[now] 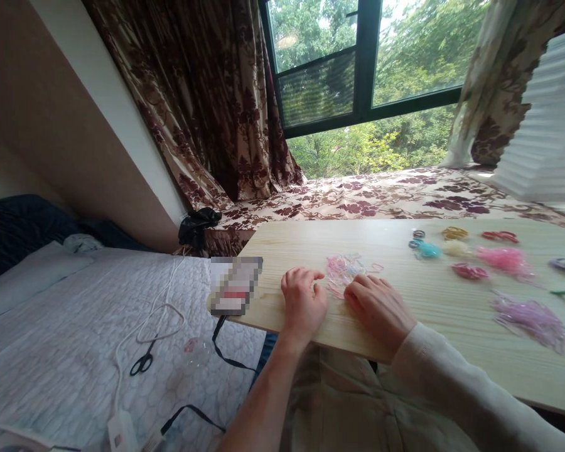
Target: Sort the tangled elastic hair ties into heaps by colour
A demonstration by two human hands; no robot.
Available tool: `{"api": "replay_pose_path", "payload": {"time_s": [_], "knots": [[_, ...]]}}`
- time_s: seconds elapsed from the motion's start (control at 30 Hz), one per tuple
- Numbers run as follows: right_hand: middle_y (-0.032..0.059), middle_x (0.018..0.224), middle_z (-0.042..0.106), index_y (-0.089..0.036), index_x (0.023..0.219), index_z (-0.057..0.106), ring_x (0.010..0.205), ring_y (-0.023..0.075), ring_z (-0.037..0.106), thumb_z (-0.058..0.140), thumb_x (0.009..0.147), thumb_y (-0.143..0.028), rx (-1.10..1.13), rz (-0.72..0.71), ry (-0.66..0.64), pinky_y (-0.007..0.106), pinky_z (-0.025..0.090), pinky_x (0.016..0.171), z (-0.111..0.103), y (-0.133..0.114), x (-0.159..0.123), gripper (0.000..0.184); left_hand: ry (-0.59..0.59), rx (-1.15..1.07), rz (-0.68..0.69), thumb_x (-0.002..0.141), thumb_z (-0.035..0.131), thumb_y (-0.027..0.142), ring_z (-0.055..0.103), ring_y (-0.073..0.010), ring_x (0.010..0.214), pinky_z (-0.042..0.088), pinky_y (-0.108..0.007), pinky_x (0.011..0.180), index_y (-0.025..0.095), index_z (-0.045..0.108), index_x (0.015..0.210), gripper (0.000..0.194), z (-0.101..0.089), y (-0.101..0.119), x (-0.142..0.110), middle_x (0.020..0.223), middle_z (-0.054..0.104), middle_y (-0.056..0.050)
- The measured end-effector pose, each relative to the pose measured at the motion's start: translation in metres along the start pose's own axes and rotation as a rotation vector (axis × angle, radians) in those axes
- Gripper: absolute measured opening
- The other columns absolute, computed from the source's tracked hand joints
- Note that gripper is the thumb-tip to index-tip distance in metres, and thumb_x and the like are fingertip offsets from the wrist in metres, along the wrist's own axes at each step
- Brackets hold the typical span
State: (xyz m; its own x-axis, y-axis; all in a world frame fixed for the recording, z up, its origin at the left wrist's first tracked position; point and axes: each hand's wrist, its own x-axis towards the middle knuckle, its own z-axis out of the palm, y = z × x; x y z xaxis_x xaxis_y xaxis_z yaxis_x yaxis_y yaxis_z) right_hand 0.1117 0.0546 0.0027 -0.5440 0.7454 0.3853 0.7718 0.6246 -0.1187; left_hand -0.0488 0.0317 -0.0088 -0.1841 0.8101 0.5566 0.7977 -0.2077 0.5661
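Observation:
A loose pile of thin pastel rubber bands (344, 267), in pink, blue and yellow tones, lies on the pale wooden table (287, 242) in front of my hands. My left hand (304, 302) rests at the table's near edge, just left of the pile. Its fingers are curled, with a gap between thumb and forefinger and nothing visible in it. At the pile's near right side is my right hand (379, 309), fingers together and bent down. Its fingertips touch the edge of the bands; whatever they pinch is hidden.
Right of the pile lie pink bands (506, 258), purple bands (530, 319), turquoise bands (427, 249) and yellow bands (454, 233). A phone-like device (238, 287), blurred out, overhangs the table's left corner. Scissors (142, 363) and a white cable (144, 323) lie on the bed (85, 314).

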Motion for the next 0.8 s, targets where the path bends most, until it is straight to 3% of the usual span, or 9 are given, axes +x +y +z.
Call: {"api": "replay_pose_path", "payload": {"time_s": [0.13,0.3,0.5,0.7,0.8], "knots": [[0.0074,0.079,0.063,-0.020,0.073,0.059,0.074,0.0188,0.057,0.040,0.093,-0.024,0.061,0.036,0.025,0.031,0.041,0.071,-0.006,0.009,-0.011,0.027,0.001,0.001,0.004,0.075,0.049,0.002,0.056,-0.0231,0.104,0.040,-0.043,0.103,0.022,0.068,0.088,0.030,0.001,-0.001,0.000,0.093,0.069,-0.004],[0.0056,0.076,0.063,-0.022,0.073,0.056,0.069,0.0173,0.058,0.040,0.091,-0.031,0.339,0.106,0.062,0.030,0.045,0.066,-0.020,0.017,-0.026,0.026,-0.004,0.003,0.024,0.076,0.050,0.003,0.056,-0.0228,0.104,0.040,-0.043,0.102,0.022,0.067,0.088,0.029,0.001,-0.002,0.000,0.094,0.069,-0.004],[0.0021,0.063,0.059,-0.023,0.068,0.053,0.059,0.0160,0.053,0.043,0.087,-0.043,0.580,0.237,-0.010,0.029,0.045,0.059,-0.040,0.015,-0.034,0.030,-0.004,0.020,0.030,0.077,0.050,0.004,0.057,-0.0230,0.104,0.041,-0.043,0.100,0.022,0.067,0.087,0.027,0.002,-0.004,0.000,0.094,0.069,-0.004],[0.0018,0.061,0.052,-0.021,0.060,0.048,0.059,0.0143,0.049,0.043,0.084,-0.065,0.847,0.322,-0.135,0.028,0.046,0.058,-0.072,0.011,-0.042,0.049,-0.005,0.025,0.038,0.077,0.050,0.005,0.057,-0.0234,0.104,0.042,-0.043,0.100,0.022,0.067,0.086,0.026,0.005,-0.006,-0.001,0.092,0.069,-0.004],[0.0018,0.062,0.052,-0.021,0.061,0.048,0.059,0.0142,0.049,0.042,0.082,-0.070,0.825,0.373,-0.107,0.029,0.046,0.060,-0.088,0.017,-0.051,0.053,-0.002,0.010,0.043,0.077,0.050,0.007,0.057,-0.0243,0.104,0.041,-0.045,0.100,0.021,0.068,0.085,0.025,0.006,-0.007,-0.001,0.091,0.069,-0.004]]}}
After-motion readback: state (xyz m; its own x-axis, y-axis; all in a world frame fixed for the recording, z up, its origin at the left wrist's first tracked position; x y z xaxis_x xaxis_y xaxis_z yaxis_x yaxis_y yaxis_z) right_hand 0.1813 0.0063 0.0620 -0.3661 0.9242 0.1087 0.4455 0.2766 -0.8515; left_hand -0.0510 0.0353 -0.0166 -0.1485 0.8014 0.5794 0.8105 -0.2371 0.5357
